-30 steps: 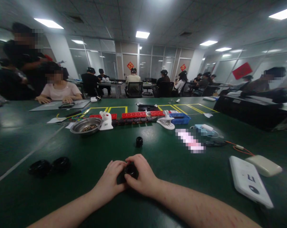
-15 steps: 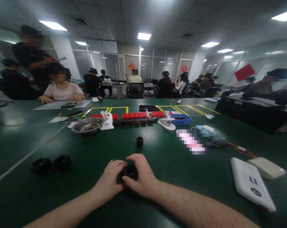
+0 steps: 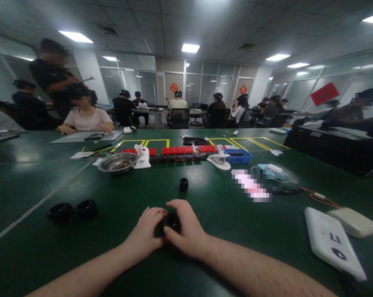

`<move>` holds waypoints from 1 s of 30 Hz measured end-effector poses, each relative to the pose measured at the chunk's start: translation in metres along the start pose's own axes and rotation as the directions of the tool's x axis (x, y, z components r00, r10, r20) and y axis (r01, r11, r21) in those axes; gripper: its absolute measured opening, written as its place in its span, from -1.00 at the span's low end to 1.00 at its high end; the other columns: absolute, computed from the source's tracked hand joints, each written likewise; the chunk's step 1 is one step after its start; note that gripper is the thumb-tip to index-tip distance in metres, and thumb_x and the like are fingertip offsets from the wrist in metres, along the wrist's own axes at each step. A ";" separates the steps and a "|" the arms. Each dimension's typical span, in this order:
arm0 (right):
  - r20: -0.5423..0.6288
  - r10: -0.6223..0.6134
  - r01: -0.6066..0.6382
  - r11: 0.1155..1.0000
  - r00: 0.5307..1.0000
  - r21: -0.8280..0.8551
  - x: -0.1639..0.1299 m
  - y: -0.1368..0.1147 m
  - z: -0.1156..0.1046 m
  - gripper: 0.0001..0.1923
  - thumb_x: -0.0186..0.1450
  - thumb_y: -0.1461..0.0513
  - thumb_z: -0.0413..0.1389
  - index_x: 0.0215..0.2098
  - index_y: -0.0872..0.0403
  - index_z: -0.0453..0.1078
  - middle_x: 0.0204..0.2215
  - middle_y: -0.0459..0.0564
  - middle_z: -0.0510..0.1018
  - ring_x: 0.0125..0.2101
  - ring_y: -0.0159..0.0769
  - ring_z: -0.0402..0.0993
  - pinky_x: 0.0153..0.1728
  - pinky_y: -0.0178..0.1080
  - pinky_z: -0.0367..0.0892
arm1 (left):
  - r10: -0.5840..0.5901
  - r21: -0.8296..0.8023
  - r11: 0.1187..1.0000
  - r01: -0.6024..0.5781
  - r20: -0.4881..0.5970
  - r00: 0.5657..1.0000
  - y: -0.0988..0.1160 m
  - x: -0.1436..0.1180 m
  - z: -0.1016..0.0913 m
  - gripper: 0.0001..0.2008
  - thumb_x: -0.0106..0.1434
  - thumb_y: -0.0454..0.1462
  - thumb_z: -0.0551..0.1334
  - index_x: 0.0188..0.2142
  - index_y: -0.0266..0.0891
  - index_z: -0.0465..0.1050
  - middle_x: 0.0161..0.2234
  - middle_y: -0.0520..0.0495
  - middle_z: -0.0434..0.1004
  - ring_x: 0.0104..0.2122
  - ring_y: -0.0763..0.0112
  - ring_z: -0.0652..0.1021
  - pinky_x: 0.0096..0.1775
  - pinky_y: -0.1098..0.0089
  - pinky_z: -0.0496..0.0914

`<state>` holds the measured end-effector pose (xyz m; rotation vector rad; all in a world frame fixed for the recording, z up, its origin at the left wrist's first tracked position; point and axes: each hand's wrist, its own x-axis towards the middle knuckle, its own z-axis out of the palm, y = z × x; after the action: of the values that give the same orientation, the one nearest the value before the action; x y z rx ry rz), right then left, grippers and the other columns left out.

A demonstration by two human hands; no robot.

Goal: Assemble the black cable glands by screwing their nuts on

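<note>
On the green surface (image 3: pixel 205 198), the left hand (image 3: pixel 146 233) and right hand (image 3: pixel 188 231) stay clasped around a black round part (image 3: pixel 171 221), barely shifted since a second ago.

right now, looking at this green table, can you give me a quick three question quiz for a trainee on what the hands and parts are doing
1. True or false: both hands grip the same black round part.
2. Which lies nearest beyond the hands? A) small black cylinder B) metal bowl C) blue tray
3. Fill in: two black rings lie on the green table to the person's ____.

Key:
1. True: left hand and right hand close their fingers around it from either side.
2. A
3. left
</note>
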<state>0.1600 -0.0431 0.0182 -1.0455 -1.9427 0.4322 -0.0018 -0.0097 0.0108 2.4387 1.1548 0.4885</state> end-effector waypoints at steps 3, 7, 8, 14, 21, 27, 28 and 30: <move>-0.012 0.024 -0.025 1.000 1.000 -0.020 0.000 0.002 0.002 -0.54 0.04 0.30 0.08 -0.08 0.10 0.14 -0.17 0.04 0.30 -0.15 -0.23 0.20 -0.10 -0.13 0.16 | 0.001 -0.009 1.000 -0.001 -0.008 1.000 0.003 0.000 -0.002 -0.69 -0.02 -0.23 0.21 -0.22 -0.17 0.32 -0.17 -0.06 0.37 -0.13 0.20 0.35 0.03 0.04 0.06; 0.008 0.051 -0.051 0.998 0.999 -0.038 0.002 0.003 0.002 -0.63 0.06 0.31 0.06 -0.14 0.09 0.19 -0.27 0.00 0.34 -0.23 -0.26 0.24 -0.17 -0.15 0.20 | 0.002 -0.027 1.000 -0.003 -0.015 1.000 0.000 -0.001 -0.001 -0.61 -0.01 -0.16 0.22 -0.16 -0.17 0.29 -0.15 -0.08 0.36 -0.12 0.18 0.34 0.01 0.04 0.10; 0.019 0.044 -0.044 0.999 0.999 -0.029 0.002 0.002 0.002 -0.64 0.06 0.33 0.04 -0.15 0.09 0.19 -0.27 0.00 0.34 -0.24 -0.26 0.24 -0.17 -0.15 0.20 | 0.001 -0.029 1.000 -0.002 -0.013 1.000 -0.001 -0.001 0.000 -0.60 -0.01 -0.15 0.22 -0.15 -0.17 0.29 -0.15 -0.08 0.35 -0.12 0.18 0.34 0.01 0.04 0.10; 0.033 -0.011 0.010 0.999 0.999 0.031 0.000 0.000 -0.001 -0.53 -0.01 0.36 0.01 -0.10 0.08 0.14 -0.20 0.02 0.31 -0.18 -0.22 0.23 -0.13 -0.12 0.17 | -0.002 -0.009 1.000 0.002 -0.007 1.000 -0.004 -0.001 0.001 -0.59 -0.02 -0.19 0.22 -0.13 -0.16 0.28 -0.13 -0.08 0.36 -0.08 0.17 0.33 0.06 0.01 0.01; -0.036 0.031 -0.032 0.999 0.999 -0.021 0.002 0.000 0.001 -0.63 0.02 0.33 0.06 -0.17 0.07 0.19 -0.27 0.00 0.33 -0.22 -0.23 0.23 -0.17 -0.13 0.18 | -0.004 -0.016 1.000 0.004 -0.011 1.000 -0.001 -0.001 -0.001 -0.61 -0.01 -0.15 0.23 -0.16 -0.16 0.30 -0.15 -0.08 0.36 -0.10 0.18 0.34 0.04 0.03 0.06; 0.053 -0.025 0.023 0.999 0.998 0.026 0.001 -0.001 -0.002 -0.58 -0.03 0.40 -0.03 -0.17 0.08 0.19 -0.27 -0.01 0.33 -0.22 -0.25 0.22 -0.15 -0.15 0.19 | 0.013 -0.006 1.000 -0.013 -0.018 1.000 -0.002 -0.001 0.000 -0.59 0.00 -0.18 0.22 -0.12 -0.16 0.28 -0.14 -0.07 0.36 -0.09 0.19 0.34 0.04 0.05 0.07; 0.050 -0.035 0.033 0.999 0.998 0.035 0.000 -0.001 -0.002 -0.55 -0.05 0.40 -0.03 -0.15 0.08 0.18 -0.25 0.00 0.32 -0.20 -0.24 0.21 -0.14 -0.15 0.19 | 0.010 -0.006 1.000 -0.010 -0.016 1.000 -0.002 -0.001 0.000 -0.60 0.00 -0.18 0.21 -0.12 -0.16 0.28 -0.15 -0.07 0.37 -0.10 0.19 0.34 0.04 0.05 0.06; 0.019 -0.038 0.037 0.998 0.999 0.041 -0.001 0.000 -0.001 -0.53 -0.04 0.40 -0.02 -0.12 0.09 0.16 -0.22 0.02 0.31 -0.17 -0.24 0.20 -0.12 -0.14 0.17 | -0.001 -0.006 1.000 0.001 -0.012 1.000 -0.001 -0.001 0.000 -0.62 0.01 -0.17 0.21 -0.15 -0.16 0.29 -0.15 -0.06 0.37 -0.10 0.19 0.34 0.05 0.03 0.04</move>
<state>0.1609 -0.0439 0.0189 -0.9812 -1.9602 0.4608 -0.0033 -0.0099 0.0105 2.4331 1.1578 0.5056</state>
